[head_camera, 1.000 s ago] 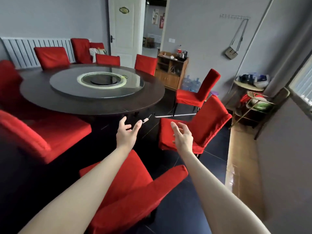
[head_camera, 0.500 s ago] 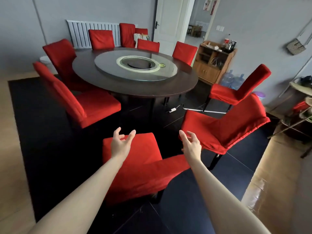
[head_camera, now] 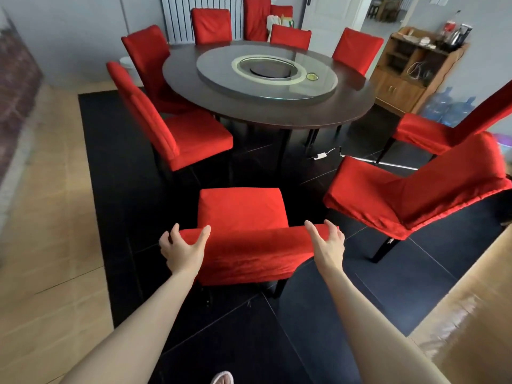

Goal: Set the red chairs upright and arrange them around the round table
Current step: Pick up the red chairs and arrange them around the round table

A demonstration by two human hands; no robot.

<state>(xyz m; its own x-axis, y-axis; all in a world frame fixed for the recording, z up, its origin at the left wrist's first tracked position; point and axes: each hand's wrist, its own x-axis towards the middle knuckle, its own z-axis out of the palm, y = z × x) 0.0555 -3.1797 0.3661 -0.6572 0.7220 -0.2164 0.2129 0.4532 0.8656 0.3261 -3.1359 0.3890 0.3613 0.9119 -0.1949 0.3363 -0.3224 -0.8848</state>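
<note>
Both hands sit on the top edge of the backrest of the nearest red fabric-covered chair [head_camera: 243,217], which stands upright on the dark tiled floor [head_camera: 360,300] with its seat facing the round dark wooden worktop [head_camera: 277,112]. The left hand [head_camera: 184,249] wraps the left corner of the backrest, thumb on the near side toward the middle and fingers curled over the outer end; its grip is partly closed around the fabric. The right hand [head_camera: 327,243] holds the right corner the same way, fingers over the top, its grip closed loosely on the cloth.

This chair stands apart from the worktop's edge, with bare floor between them. To its right, another red-covered chair [head_camera: 410,189] leans tilted, its backrest angled low toward the right and its loose cover hanging. Further right, a third red chair [head_camera: 443,128] stands turned sideways near the worktop. On the left, two red chairs [head_camera: 177,134] face the worktop, and more red chairs [head_camera: 291,37] ring its far side. A round glass turntable [head_camera: 266,87] lies on the worktop. A wooden cabinet [head_camera: 410,73] stands at the far right wall, with blue water bottles [head_camera: 448,109] beside it.
</note>
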